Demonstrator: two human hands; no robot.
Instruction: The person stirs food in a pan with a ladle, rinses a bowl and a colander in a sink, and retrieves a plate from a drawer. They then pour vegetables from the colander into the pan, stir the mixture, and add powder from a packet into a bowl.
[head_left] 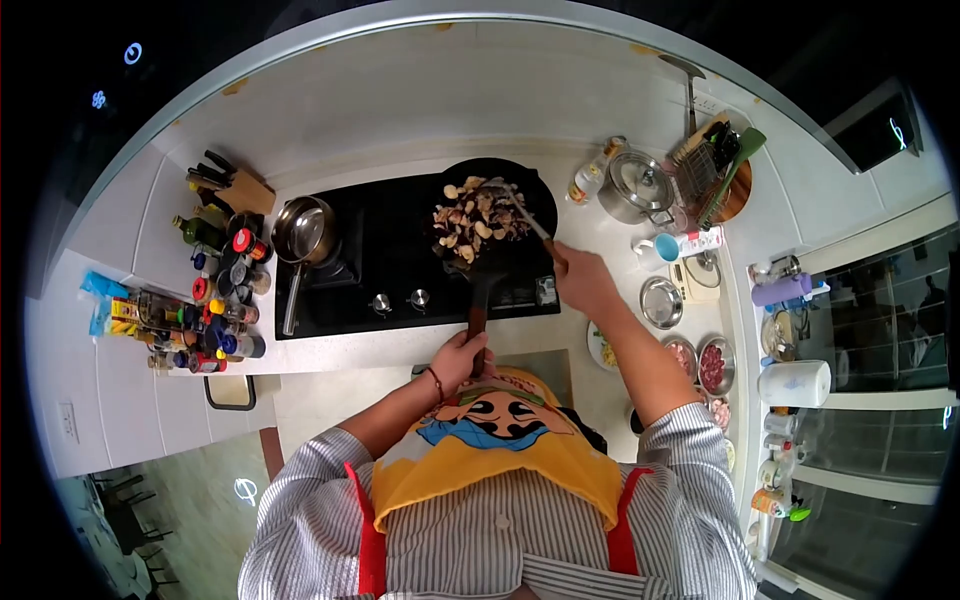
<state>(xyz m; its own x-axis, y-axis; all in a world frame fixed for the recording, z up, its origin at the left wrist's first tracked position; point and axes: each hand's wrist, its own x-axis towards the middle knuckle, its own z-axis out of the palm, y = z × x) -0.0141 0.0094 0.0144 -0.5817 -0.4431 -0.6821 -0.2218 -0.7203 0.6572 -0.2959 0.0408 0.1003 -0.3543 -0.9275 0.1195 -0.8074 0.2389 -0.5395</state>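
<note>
stovetop [392, 235] bears the wok [541, 198] beyond left hand [460, 361] gripping it; right hand [585, 280] grips spatula [532, 220].

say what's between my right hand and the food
The spatula runs from the right hand over the wok's rim to the food, in the head view.

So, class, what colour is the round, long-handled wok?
The wok is black; the head view shows it best.
</note>
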